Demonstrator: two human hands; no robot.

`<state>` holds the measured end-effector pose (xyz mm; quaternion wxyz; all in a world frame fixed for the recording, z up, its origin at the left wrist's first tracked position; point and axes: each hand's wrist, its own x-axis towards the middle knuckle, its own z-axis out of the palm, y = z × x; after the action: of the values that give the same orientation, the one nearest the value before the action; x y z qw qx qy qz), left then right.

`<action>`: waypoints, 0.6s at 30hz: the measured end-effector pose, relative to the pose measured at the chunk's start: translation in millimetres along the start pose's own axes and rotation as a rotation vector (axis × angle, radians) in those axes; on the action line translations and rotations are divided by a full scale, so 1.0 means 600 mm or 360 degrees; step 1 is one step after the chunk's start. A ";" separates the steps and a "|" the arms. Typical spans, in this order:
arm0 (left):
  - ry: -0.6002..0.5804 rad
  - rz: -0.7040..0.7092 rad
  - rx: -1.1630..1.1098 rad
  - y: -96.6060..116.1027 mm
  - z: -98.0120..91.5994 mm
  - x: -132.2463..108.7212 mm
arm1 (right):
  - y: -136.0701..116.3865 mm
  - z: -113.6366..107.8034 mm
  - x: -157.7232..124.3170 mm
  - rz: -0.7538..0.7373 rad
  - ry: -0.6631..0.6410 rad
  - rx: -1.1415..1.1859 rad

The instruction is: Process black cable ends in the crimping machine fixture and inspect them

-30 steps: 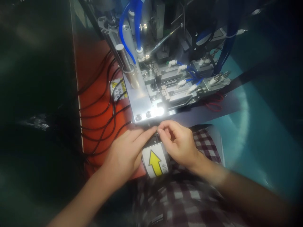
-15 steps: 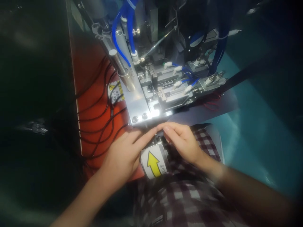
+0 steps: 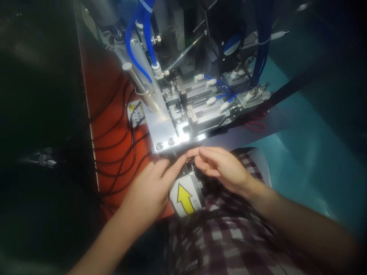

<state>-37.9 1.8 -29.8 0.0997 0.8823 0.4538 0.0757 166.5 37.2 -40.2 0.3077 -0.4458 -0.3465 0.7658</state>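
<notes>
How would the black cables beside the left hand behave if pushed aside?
Probably floppy: the black cables lie in loose curves across the orange surface. Likely light, being thin. They run toward the metal plate, so may spring back.

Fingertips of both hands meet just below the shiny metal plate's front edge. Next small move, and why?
Probably ease both hands slightly forward, the way the white yellow-arrow label points: left hand and right hand meet fingertip to fingertip just short of the shiny metal plate. Whether they hold anything is unclear.
</notes>
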 end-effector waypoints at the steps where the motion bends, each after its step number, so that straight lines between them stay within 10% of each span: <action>1: 0.0016 0.0006 0.0000 0.000 0.000 0.000 | 0.000 -0.002 -0.001 0.0033 -0.0019 0.0051; 18: 0.0110 0.0039 0.0011 0.001 -0.002 0.004 | 0.013 0.012 0.009 -0.0066 0.0329 -0.0350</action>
<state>-36.3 3.3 -28.6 0.0800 0.8849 0.4466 0.1056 156.3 35.2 -46.1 0.3066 -0.5460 -0.4040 0.6668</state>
